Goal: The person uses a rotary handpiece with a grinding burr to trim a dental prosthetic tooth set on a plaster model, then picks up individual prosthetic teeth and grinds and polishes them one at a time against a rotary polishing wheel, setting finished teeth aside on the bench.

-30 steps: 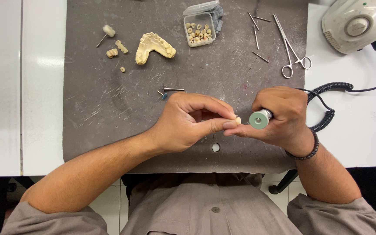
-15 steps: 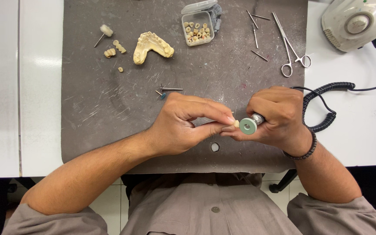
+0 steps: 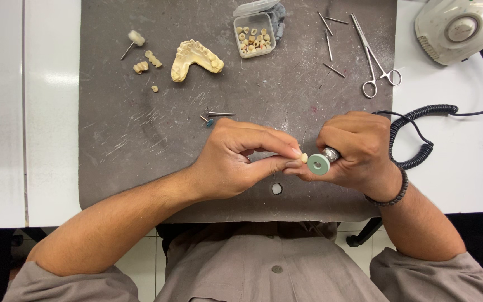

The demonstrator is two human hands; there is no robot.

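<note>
1. A small cream tooth piece (image 3: 304, 157) is pinched between thumb and forefinger of the left hand (image 3: 236, 159).
2. A handpiece (image 3: 329, 155) with green wheel (image 3: 318, 164) is gripped tightly by the right hand (image 3: 359, 148), the wheel touching the piece.
3. Farther on the grey mat (image 3: 141, 128), a plaster jaw model (image 3: 195, 58) is seen.

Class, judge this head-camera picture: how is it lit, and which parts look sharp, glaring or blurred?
Head view: even overhead light, soft shadows under both hands; the scratched grey rubber mat looks sharp; mild glare on the white tabletop; the small cream tooth piece in the left hand is too tiny to resolve.
</note>
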